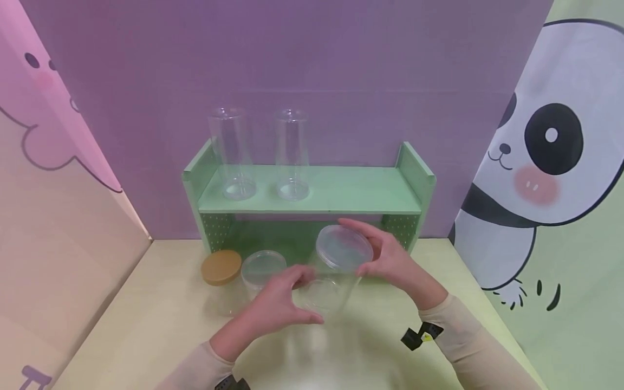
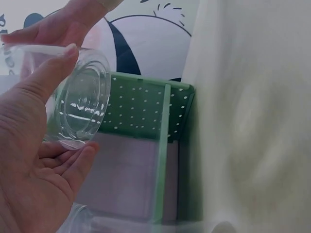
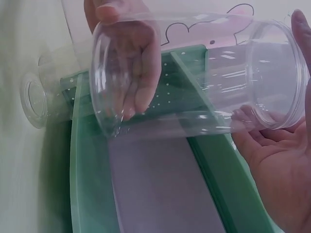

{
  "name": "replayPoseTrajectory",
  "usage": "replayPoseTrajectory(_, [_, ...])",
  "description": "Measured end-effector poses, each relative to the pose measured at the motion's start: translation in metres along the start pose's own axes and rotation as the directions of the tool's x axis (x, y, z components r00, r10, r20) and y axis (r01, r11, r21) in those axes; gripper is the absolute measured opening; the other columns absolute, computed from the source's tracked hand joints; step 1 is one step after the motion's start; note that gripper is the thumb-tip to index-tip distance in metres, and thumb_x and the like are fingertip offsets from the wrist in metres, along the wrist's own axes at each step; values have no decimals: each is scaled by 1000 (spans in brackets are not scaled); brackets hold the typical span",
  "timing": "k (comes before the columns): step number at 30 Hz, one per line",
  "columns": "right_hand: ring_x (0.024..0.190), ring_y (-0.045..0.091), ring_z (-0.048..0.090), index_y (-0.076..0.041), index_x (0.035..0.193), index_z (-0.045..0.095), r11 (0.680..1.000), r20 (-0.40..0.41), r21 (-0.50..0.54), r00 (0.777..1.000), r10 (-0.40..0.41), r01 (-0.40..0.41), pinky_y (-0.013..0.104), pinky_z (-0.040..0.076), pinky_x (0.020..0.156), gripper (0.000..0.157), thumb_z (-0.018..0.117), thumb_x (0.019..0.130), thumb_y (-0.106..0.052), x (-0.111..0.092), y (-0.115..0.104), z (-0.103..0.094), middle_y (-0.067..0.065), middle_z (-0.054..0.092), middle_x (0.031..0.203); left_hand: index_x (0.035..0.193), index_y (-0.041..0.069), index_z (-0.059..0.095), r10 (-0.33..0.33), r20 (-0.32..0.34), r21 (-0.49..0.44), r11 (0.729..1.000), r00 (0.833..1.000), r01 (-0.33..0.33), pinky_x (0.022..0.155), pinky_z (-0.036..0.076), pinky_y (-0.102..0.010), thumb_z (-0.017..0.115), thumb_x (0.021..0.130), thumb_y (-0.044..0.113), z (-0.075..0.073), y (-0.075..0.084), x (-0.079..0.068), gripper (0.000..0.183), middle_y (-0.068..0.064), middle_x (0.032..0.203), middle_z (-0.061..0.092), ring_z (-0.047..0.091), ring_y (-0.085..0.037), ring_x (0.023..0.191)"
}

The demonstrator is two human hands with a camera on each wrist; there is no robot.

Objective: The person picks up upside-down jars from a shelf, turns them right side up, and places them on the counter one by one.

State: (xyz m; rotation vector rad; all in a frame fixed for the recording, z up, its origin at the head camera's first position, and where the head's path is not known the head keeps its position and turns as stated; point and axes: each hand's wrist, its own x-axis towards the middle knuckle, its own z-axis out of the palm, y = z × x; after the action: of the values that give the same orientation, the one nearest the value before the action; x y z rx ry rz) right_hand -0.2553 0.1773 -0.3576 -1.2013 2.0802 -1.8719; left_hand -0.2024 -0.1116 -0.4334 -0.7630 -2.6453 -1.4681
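Observation:
A clear cylindrical jar (image 1: 325, 295) with a translucent lid (image 1: 344, 248) is held tilted above the table, in front of the shelf. My right hand (image 1: 390, 262) grips its lid end, thumb on the near side and fingers on the far side. Around the jar's lower end is my left hand (image 1: 275, 306), thumb and fingers on opposite sides. In the left wrist view the ringed base (image 2: 85, 102) shows between the left thumb and fingertips. Through the transparent wall (image 3: 199, 97) in the right wrist view, the left fingers are visible.
On the table (image 1: 161, 303), left of the jar, stand a jar with an orange-brown lid (image 1: 221, 267) and a clear-lidded jar (image 1: 264, 269). Two tall clear jars (image 1: 231, 157) stand on the upper board of a green shelf (image 1: 356, 189). A purple panel (image 1: 341, 81) rises behind.

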Motion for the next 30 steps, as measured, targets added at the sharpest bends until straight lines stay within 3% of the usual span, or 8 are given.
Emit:
replayPoseTrajectory(7, [131,22,60,-3,163,50,998,27,-61,999,37,-35,32,60,100,107,104,75,-29,3,1,4,18,63,149,148,9,64,-19,-5,-15,1000,1000,19,115,56,-48,107,71,32,10,-4,0,91,-1,137,70,67,-26,131])
replayPoseTrajectory(12, [133,25,59,-5,161,53,994,29,-102,999,43,-40,32,59,100,100,102,75,-17,3,0,7,18,63,149,147,10,64,-10,-2,-14,1000,1000,10,115,56,-47,107,71,30,14,-4,1,90,0,136,69,67,-27,132])
replayPoseTrajectory(19, [135,24,59,-7,160,55,990,26,-141,999,26,-22,32,57,102,97,104,77,-22,2,2,7,15,63,152,154,15,59,-18,17,-43,999,1000,18,115,56,-42,106,75,26,15,-4,0,93,3,138,66,64,-23,133])
replayPoseTrajectory(25, [134,25,60,-3,160,54,990,3,-138,1000,15,-15,31,59,100,98,103,77,-19,1,2,5,19,62,152,162,12,49,-67,32,-82,994,997,69,119,53,-50,102,81,27,7,-1,-4,97,-6,149,59,60,-32,140])
replayPoseTrajectory(30, [131,30,62,-3,160,54,989,-10,-149,1000,20,-22,30,59,98,97,103,78,-19,0,5,4,21,63,149,159,8,52,-87,-34,-99,992,996,83,118,53,-52,99,85,26,-12,4,-6,90,-11,151,62,63,-37,139])
